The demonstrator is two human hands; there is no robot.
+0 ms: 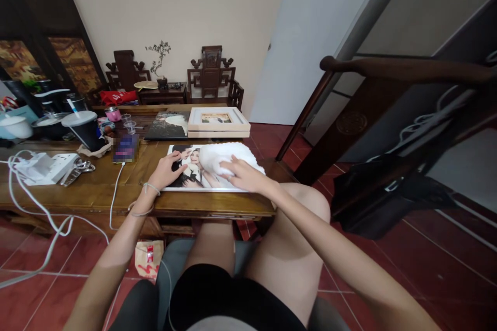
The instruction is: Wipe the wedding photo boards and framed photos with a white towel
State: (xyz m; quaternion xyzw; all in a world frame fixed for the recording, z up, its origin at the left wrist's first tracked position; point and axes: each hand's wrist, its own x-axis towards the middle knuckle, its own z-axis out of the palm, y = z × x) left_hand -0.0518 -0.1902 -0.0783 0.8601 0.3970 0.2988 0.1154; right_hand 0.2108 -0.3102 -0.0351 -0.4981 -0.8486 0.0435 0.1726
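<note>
pale wall (pixel 225 10) | red tiled floor (pixel 58 300) | two carved wooden chairs (pixel 212 73) (small table (pixel 165 95) between) | white door (pixel 306 36)

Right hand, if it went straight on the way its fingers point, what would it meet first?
Most likely the bunched white cloth that its fingers touch; beyond that, the line seems to cross the photo panel, though depth is unclear.

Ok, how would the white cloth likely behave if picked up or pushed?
The cloth would probably be floppy, since it lies in soft, rounded folds under the right hand. It is likely light for its bulk, given its fluffy look. Pushed, it may slide fairly easily over the photo, whose surface looks smooth.
</note>
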